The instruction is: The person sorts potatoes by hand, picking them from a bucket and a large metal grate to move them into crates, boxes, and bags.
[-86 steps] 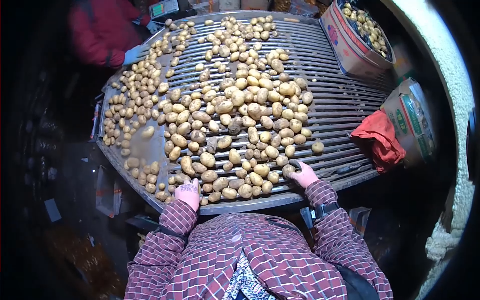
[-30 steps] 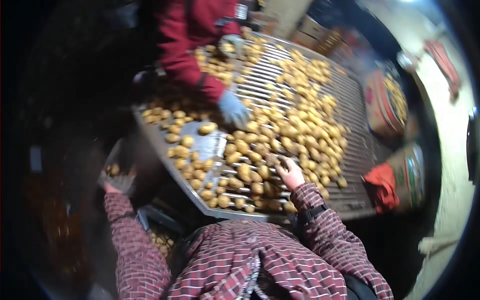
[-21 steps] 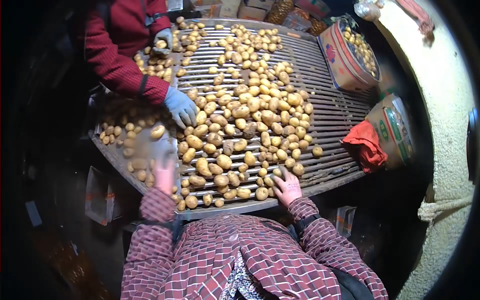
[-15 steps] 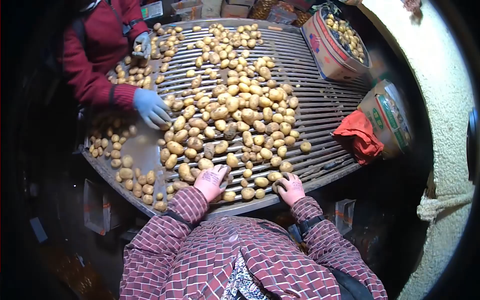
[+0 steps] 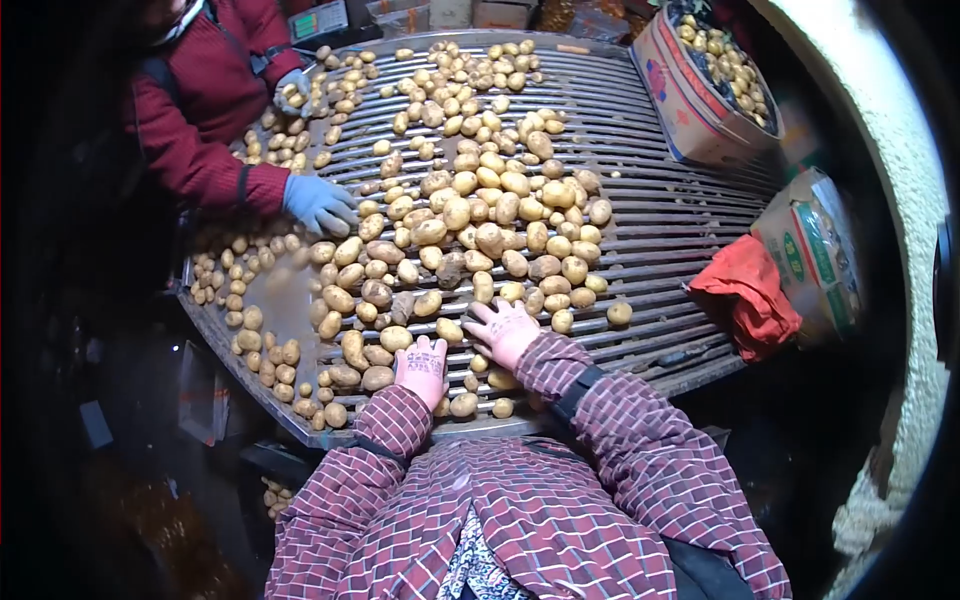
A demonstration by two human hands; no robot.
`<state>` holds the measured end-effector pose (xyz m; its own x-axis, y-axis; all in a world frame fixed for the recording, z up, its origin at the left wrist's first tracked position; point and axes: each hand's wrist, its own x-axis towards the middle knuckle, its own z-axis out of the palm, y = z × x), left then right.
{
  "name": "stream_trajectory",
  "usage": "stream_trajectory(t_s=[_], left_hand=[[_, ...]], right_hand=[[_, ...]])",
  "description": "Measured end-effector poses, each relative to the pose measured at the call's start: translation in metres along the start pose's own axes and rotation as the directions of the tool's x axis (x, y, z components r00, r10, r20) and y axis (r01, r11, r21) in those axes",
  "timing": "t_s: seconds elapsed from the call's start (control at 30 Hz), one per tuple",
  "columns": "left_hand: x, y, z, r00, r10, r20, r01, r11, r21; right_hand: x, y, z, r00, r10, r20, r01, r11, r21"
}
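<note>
My left hand [image 5: 422, 370], in a pink glove, lies on the slats near the front edge with its fingers stretched forward beside several potatoes. To its right, my right hand [image 5: 504, 332] reaches further over the slats. Its gloved fingers are spread, and the tips touch or come close to a yellowish potato [image 5: 483, 287]. Neither hand visibly grips anything. A darker, dirt-covered potato [image 5: 451, 268] sits just ahead of my fingers. Small potatoes [image 5: 463, 404] lie between my wrists and the rim.
Potatoes cover much of the slatted sorting table [image 5: 650, 230]. A co-worker's blue-gloved hand [image 5: 320, 205] rests at the left. An open box of potatoes [image 5: 690, 100] stands at the back right, with a red cloth [image 5: 745, 295] and another box [image 5: 815, 250] nearer. A metal rim [image 5: 300, 425] borders the front.
My right hand has moved left and forward from the front edge into the potatoes, its fingers now spread. My left hand stays near the front. The view has shifted slightly.
</note>
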<state>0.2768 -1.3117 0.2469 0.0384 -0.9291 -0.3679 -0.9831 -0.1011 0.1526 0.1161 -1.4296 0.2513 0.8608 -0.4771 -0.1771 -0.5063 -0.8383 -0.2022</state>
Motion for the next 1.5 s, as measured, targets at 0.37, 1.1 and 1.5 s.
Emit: stream_trajectory(t_s=[0.37, 1.1, 1.5], left_hand=[[-0.049, -0.025, -0.013, 0.945, -0.129, -0.299, -0.098, 0.763, -0.639], [-0.078, -0.129, 0.026, 0.915, 0.05, -0.401, -0.362, -0.342, -0.867], [-0.253, -0.439, 0.039, 0.465, -0.885, 0.023, -0.798, -0.43, -0.423]], right_hand=[[0.003, 0.016, 0.0, 0.996, 0.066, 0.065, -0.074, 0.988, 0.136], [0.077, -0.181, -0.064, 0.898, -0.392, -0.198, 0.434, 0.863, 0.26], [0.082, -0.173, -0.035, 0.981, -0.13, -0.146, 0.175, 0.915, 0.363]])
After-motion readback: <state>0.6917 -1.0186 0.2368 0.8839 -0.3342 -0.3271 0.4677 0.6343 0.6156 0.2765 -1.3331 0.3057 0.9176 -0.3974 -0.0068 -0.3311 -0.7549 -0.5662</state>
